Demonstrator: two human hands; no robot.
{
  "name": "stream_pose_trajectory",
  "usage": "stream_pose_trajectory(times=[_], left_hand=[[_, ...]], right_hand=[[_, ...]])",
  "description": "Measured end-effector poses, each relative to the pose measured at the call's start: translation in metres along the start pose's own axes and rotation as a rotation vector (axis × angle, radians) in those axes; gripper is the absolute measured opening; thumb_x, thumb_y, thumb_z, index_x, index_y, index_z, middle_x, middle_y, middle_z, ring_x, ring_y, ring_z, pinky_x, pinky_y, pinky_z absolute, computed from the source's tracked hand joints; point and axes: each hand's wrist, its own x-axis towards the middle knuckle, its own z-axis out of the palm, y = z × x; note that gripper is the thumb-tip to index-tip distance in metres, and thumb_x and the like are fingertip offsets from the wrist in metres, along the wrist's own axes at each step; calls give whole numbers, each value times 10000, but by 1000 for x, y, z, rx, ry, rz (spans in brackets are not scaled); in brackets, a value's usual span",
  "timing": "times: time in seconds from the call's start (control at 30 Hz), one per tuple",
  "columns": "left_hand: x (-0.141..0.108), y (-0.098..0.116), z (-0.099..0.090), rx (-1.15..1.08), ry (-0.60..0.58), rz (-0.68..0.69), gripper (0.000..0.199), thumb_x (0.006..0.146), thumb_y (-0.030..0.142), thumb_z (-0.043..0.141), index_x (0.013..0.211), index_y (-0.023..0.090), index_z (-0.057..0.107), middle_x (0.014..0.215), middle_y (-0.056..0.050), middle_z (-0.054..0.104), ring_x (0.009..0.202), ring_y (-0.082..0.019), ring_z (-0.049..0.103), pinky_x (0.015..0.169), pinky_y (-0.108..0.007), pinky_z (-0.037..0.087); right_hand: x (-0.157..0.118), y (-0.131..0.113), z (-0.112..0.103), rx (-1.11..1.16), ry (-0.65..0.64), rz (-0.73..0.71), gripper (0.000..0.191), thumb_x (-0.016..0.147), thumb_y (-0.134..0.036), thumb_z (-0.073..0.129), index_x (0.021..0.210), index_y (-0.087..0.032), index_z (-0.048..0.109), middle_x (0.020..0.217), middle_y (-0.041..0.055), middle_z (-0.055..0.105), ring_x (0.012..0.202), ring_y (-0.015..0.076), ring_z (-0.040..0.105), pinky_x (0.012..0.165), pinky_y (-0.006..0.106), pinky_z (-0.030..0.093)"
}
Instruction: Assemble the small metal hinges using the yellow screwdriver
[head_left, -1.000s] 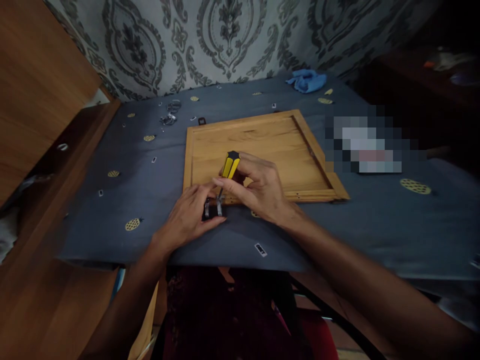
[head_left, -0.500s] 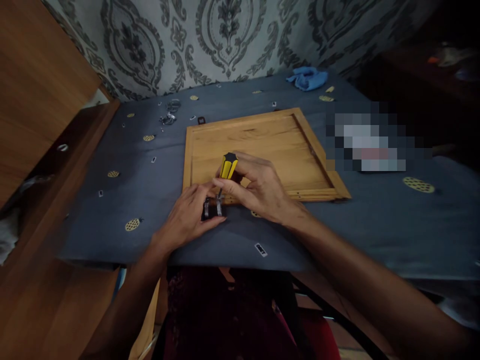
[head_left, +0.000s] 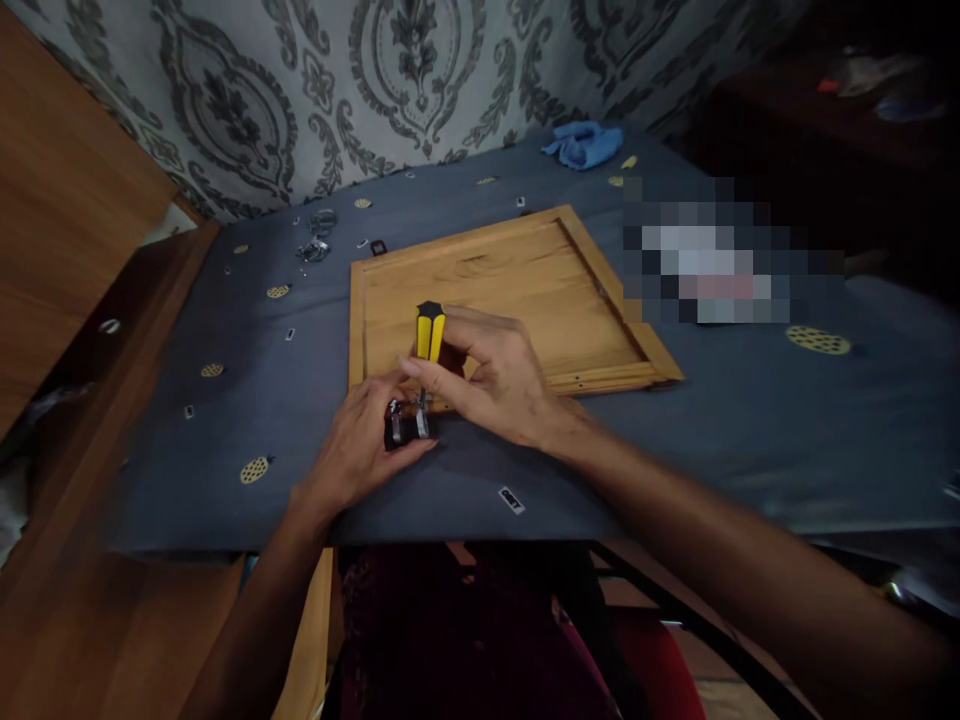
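Observation:
My right hand is closed around a screwdriver with a yellow and black handle, held upright with its shaft pointing down. Its tip meets a small black piece with metal strips at the near left edge of a framed wooden panel. My left hand grips that black piece, thumb in front and fingers behind. The fingers partly cover it, so how it joins the panel cannot be made out. The panel lies flat on the table.
The table wears a dark blue cloth with pineapple prints. Small metal parts lie at the back left, and a small dark square piece sits behind the panel. A blue crumpled cloth rests at the back. Wooden furniture borders the left.
The view has shifted, so most things appear further left. Both hands keep their hold on the screwdriver and the black piece. The screwdriver's handle stands slightly more upright.

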Motion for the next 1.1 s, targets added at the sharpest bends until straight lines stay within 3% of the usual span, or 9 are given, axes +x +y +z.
stream_pose_trajectory(times=[0.23,0.47,0.73,1.1], left_hand=[[1,0,1,18,-5,-15,559,886,455,740,1324,232,474,1139,-76,675,1053,-289,685,913,-490,582],[1,1,0,27,-3,-2,453,890,438,742,1216,232,505,1066,-61,667,987,-279,686,859,-477,594],[0,1,-1,17,1,23,387,903,420,732,1156,240,501,1095,-56,668,1025,-274,686,902,-480,590],[4,3,-3,19,-15,-2,439,891,427,741,1198,222,504,1059,-56,682,971,-269,696,855,-465,593]], right_hand=[[-2,4,2,-7,-2,-22,360,991,-380,607,703,-194,497,692,-29,509,627,103,466,609,262,375],[-2,4,4,8,-8,-30,380,1006,-405,587,703,-198,485,704,-29,514,629,102,453,612,262,370],[2,-2,-4,71,-128,-88,366,1032,-377,549,724,-198,465,705,-39,470,657,102,469,639,253,379],[1,3,-1,-4,-45,-55,317,1018,-331,561,744,-189,490,694,-45,467,642,96,439,635,249,360]])
